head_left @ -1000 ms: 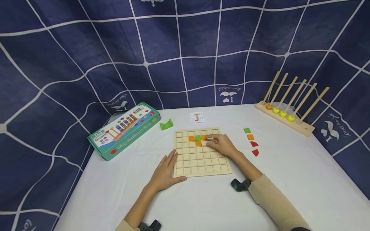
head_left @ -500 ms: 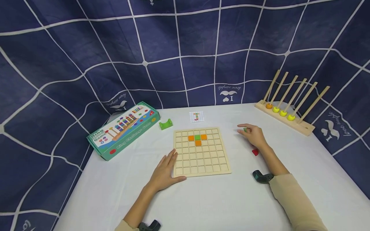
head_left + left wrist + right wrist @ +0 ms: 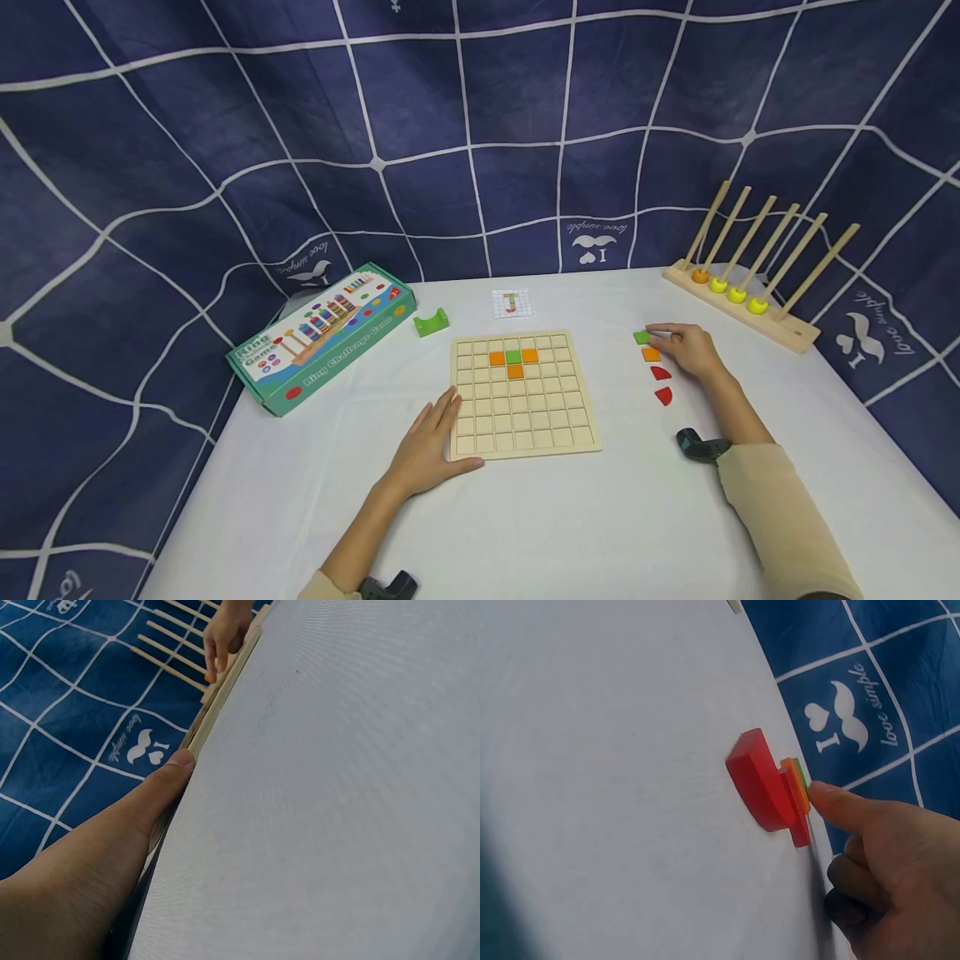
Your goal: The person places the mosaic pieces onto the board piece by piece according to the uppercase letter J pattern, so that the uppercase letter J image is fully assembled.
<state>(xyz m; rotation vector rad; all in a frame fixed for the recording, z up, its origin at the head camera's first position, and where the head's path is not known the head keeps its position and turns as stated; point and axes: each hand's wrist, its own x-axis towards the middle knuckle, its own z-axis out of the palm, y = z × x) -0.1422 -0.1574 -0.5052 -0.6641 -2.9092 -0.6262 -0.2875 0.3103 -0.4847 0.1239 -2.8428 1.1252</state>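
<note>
Ring Challenge Game box [image 3: 322,337]: lay slanted on the left, picture side up.
Green notched block [image 3: 431,328]: sat just beside the box's right end.
Six-peg wooden rack [image 3: 742,307]: stood angled at far right, bore one orange bead [image 3: 701,276] and three yellow beads [image 3: 737,296].
Navy cloth [image 3: 517,92]: hung behind, crossed by white lines.

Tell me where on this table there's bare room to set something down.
Bare cloth lies on the board's near side, between the forearms; between the left hand and the box; and at the back between the card and the peg rack. A narrower strip runs between board and loose tiles. It's crowded at those tiles, where the right hand is.
</note>
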